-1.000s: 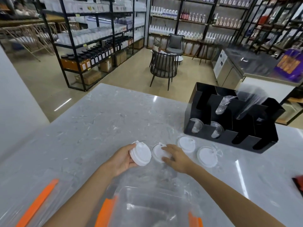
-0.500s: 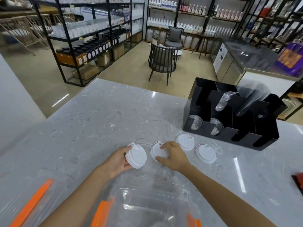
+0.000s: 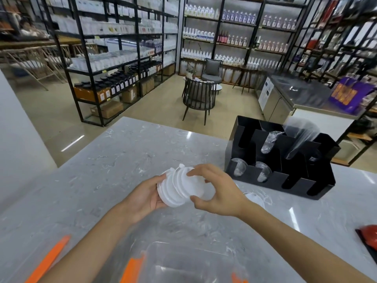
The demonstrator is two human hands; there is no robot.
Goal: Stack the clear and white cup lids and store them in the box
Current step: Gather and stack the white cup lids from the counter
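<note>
Left hand [image 3: 147, 198] cupped round ridged white plastic lid stack [image 3: 175, 188], right hand [image 3: 219, 190] pinching its round top lid [image 3: 195, 185].

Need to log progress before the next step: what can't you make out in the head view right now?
- Lid count in the white lid stack: edges merge; left hand and right hand cover part.
- Lids left on the counter: one lid shows; the right hand hides the rest.
- Clear storage box: cut off by bottom edge; contents unreadable.

The clear box [image 3: 183, 262] is cut off by the bottom edge.
</note>
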